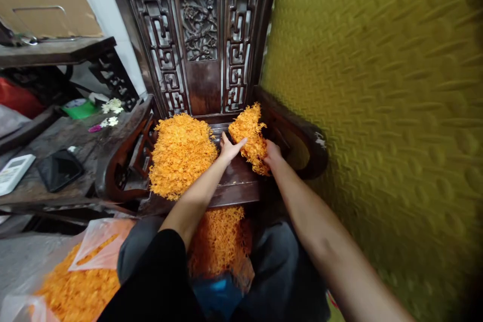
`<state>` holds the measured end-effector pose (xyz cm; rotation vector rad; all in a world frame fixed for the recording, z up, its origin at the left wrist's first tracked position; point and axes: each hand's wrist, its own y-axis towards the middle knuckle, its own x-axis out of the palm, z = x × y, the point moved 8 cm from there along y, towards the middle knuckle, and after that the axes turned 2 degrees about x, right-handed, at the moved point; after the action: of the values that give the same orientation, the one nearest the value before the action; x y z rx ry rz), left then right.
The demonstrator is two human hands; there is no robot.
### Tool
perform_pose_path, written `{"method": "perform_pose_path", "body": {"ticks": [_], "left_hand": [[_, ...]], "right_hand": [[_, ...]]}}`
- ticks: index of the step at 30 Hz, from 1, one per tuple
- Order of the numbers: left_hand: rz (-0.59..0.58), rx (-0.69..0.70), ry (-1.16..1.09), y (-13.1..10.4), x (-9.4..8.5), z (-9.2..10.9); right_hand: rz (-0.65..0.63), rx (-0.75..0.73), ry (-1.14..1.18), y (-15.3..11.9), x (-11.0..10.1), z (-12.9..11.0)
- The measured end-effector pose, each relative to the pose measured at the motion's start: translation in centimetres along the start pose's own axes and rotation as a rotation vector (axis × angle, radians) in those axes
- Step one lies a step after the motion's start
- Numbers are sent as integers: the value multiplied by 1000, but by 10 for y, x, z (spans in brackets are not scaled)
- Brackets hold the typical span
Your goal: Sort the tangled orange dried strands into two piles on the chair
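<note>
A small clump of orange frilly strands is held upright between my hands at the right side of a dark wooden chair seat. My right hand grips the clump's right edge, its fingertips hidden behind the strands. At the clump's left side is my left hand, fingers spread apart and thumb touching the lower edge. Left of it, a larger block-shaped pile of the same orange strands rests on the seat. I cannot tell what the strands are made of.
A carved chair back rises behind the seat, with a green textured wall close on the right. On the left table lie a black phone-like object and a white remote. Below are a plastic bag of orange pieces and more orange strands.
</note>
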<state>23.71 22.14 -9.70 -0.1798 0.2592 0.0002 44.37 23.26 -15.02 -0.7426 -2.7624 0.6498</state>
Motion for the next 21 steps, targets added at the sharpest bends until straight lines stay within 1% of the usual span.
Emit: {"method": "perform_pose_path", "body": {"ticks": [2,3,4,5,6,8,9,10,11,12,14,16,17,19,21], "left_hand": [[-77,16,-23,15,22,4],[-91,37,-29,20,31,7],[-72,66,-25,23,37,10],[-17,99,-9,26,38,14],[65,133,20,27,37,18],[261,206,119,25,29,27],[341,244,191,23,26,33],[397,278,275,22,25,38],[425,302,370,23,27,41],[415,311,475,25,32,42],[311,293,655,33,50,36],[190,276,745,40,69,23],[150,280,760,42,76,17],[115,304,761,41,83,7],[65,358,747,37,84,1]], "right_hand": [[-54,21,50,4,-1,-1],[-78,24,64,7,0,-3],[-102,21,71,9,2,-6],[-125,10,71,11,6,-9],[-148,-8,64,13,10,-13],[-183,-55,22,17,19,-20],[-189,-82,-13,18,23,-22],[-184,-112,-57,19,24,-24],[-167,-145,-109,19,24,-25],[-138,-179,-170,18,22,-26],[-62,-260,-306,13,15,-28],[-4,-373,-445,3,8,-34],[6,-443,-509,-3,7,-38],[-19,-596,-620,-16,12,-45],[-74,-718,-715,-26,22,-47]]}}
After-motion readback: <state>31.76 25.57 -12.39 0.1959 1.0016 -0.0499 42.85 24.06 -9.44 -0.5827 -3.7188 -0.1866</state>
